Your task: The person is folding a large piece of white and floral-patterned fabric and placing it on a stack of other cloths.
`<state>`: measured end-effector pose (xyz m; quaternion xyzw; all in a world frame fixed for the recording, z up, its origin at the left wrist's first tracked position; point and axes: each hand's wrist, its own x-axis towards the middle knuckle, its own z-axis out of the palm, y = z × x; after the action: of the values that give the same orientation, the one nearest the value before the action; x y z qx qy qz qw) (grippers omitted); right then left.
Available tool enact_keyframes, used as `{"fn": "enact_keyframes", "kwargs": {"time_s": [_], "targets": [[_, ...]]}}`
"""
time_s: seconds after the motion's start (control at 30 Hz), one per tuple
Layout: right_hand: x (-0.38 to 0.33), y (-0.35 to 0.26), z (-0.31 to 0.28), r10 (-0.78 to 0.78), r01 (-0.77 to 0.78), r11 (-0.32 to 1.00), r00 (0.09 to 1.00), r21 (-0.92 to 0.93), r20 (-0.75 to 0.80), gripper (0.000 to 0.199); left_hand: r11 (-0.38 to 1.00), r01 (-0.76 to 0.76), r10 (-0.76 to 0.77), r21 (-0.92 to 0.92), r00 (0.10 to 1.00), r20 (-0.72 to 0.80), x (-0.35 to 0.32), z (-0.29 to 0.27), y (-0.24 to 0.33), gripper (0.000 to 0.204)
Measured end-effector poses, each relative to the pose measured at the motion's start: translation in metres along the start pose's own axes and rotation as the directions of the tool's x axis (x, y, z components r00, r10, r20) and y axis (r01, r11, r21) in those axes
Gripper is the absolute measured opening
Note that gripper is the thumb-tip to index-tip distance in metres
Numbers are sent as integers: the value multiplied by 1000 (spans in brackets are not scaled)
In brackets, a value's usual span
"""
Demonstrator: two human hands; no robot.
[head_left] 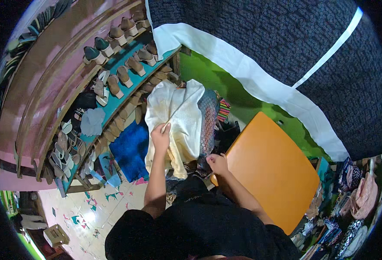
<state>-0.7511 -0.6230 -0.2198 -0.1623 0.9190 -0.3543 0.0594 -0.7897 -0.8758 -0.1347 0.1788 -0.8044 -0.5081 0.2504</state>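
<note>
"Black shirt (195,227) nearest; what about the hands?"
"Left hand (160,138) pinches cream cloth (185,119), draped beside patterned fabric (207,123); right hand (217,164) curls (grip unclear)."
"Risk?"
"Hard tugging could stretch it."

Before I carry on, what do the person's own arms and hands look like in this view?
Both the left hand and right hand are ungloved, five-fingered human hands. The forearms are bare, with no watch or cable visible; rings are too small to tell. Higher up, plain black sleeves cover the arms.
</note>
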Motion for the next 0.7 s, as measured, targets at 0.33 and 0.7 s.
{"fn": "enact_keyframes", "kwargs": {"time_s": [0.33,0.7], "targets": [[64,-38,-44,-312,363,840,931,404,-187,95,909,-284,384,-305,854,350,-89,23,138,10],[39,-74,-68,200,-138,-34,969,990,142,20,982,-187,188,-14,977,101,-59,-11,17,21]]}}
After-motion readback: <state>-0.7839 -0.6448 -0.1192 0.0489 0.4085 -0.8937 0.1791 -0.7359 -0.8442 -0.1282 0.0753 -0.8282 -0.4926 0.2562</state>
